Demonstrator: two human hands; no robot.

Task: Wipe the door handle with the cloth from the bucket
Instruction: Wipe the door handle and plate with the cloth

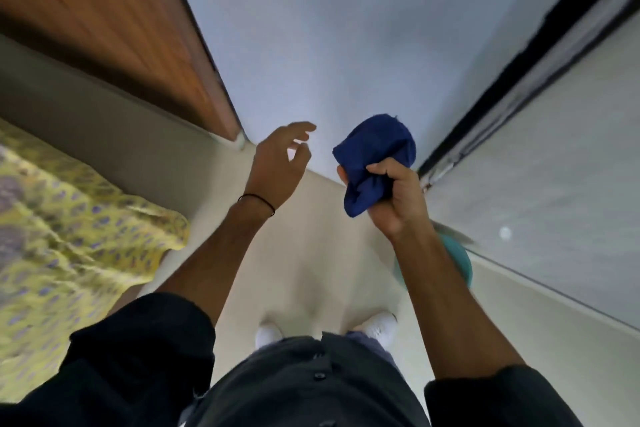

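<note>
From the head camera, the right hand [394,198] has its grip closed around a bunched blue cloth [375,156], held up in front of the pale wall. The left hand [280,163] is open and empty, fingers spread, just beside it. A teal bucket [462,265] peeks from behind the right forearm. The cloth looks soft, light and limp, possibly damp; a bunched fistful suits wiping. No door handle is visible.

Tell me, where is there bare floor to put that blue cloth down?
The widest free patch is the pale floor between the yellow bedspread and the teal bucket, ahead of the white shoes. It is crowded at the right, where the bucket sits beside the right hand holding the cloth.
</note>
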